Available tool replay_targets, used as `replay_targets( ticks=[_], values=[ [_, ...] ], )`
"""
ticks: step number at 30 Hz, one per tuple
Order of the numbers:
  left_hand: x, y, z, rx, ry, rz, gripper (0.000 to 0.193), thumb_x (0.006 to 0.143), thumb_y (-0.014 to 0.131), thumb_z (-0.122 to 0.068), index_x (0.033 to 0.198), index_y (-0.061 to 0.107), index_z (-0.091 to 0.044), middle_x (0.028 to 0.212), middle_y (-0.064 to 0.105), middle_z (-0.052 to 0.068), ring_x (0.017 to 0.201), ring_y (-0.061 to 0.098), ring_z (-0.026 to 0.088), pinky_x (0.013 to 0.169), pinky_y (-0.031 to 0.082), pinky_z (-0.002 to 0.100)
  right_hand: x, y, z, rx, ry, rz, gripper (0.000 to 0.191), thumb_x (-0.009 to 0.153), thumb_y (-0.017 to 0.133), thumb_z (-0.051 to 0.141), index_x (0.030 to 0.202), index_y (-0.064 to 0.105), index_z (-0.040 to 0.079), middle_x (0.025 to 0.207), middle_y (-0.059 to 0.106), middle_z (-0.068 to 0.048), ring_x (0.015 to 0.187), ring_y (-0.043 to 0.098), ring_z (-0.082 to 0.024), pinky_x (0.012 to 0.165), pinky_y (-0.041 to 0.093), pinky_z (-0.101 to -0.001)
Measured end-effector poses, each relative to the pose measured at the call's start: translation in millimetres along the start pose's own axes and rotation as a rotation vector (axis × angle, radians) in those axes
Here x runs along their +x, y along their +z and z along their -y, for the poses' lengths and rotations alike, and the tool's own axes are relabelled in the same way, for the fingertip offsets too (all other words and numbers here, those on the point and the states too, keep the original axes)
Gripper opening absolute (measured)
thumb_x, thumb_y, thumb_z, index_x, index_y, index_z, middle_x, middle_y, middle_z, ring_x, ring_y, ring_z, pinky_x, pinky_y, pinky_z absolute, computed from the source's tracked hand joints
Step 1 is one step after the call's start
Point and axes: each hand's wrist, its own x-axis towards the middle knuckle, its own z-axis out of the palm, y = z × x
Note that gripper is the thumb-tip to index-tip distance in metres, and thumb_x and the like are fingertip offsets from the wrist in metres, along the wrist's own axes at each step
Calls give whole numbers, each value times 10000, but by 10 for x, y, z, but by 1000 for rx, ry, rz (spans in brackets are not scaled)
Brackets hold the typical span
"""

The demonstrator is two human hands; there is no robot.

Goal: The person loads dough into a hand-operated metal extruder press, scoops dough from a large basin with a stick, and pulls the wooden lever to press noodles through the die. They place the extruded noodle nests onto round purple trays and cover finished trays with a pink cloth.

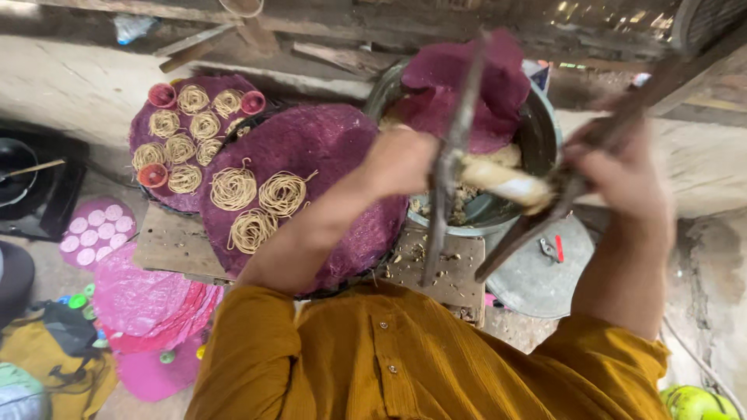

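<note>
- The left hand (401,159) is closed in a fist around the upright metal handle (451,155) of a press tool, held above the rim of a large metal pot (545,136).
- The right hand (615,167) is closed around the second, slanting metal handle (591,155), which runs from upper right down towards the lower left.
- Between the two handles sits a pale lump of dough (502,180), squeezed where the bars meet; motion blur hides the finer detail of the joint.
- A purple cloth (459,85) is draped over the pot, with crumbly pale dough showing below it inside the pot.
- Just left of the pot lies a round purple mat (327,148) carrying three coils of thin noodle strands (233,188).
- Behind it, farther left, a second purple mat (183,128) holds more noodle coils and small red cups (162,95).
- Both mats rest on a wooden board (175,245) scattered with crumbs.
- Pink round mats (144,299) are stacked on the floor at lower left.
- A round metal lid (537,276) lies on the floor beneath the right forearm.
- The person wears a mustard-yellow shirt (405,365).
</note>
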Motion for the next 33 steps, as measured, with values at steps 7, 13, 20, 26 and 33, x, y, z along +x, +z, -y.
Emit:
replay_targets(
  ticks=[7, 13, 20, 26, 33],
  values=[
    [-125, 126, 286, -982, 168, -1, 347, 827, 840, -133, 1143, 705, -90, 1103, 746, 66, 995, 747, 199, 935, 606, 403, 34, -28, -939, 729, -486, -681, 167, 1057, 558, 60, 1190, 459, 42, 1032, 629, -163, 929, 636, -259, 906, 577, -424],
    [173, 325, 101, -1357, 399, -527, 355, 860, 814, -72, 1193, 701, -119, 1189, 686, 40, 1078, 704, 164, 1036, 584, 447, -63, 790, -1458, 1112, -139, -340, 247, 1103, 641, 207, 1287, 555, 67, 1211, 679, -95, 1129, 668, -212, 1036, 542, -387],
    [57, 195, 329, -1380, 394, -757, 343, 863, 810, 17, 1166, 707, -107, 1209, 628, 67, 1080, 670, 151, 928, 567, 421, 62, 748, -2274, -1449, 112, 350, 282, 958, 516, 214, 1143, 695, 101, 1109, 725, -148, 1011, 694, -329, 797, 547, -466],
    [-105, 153, 274, -1331, 403, -673, 336, 895, 825, 9, 1169, 681, -121, 1216, 581, -9, 1262, 675, 248, 958, 642, 310, 452, 230, -2303, -1500, 277, 770, 260, 950, 558, 295, 1082, 770, 222, 1029, 771, -102, 1003, 746, -275, 823, 593, -420],
    [-195, 116, 266, -1212, 235, -669, 266, 898, 832, -54, 1119, 687, -88, 1195, 549, -15, 1145, 632, 158, 994, 617, 375, 534, 343, -2298, -1476, 23, 779, 264, 943, 604, 401, 1040, 781, 231, 1090, 766, -49, 1064, 728, -241, 819, 594, -405]
  ],
)
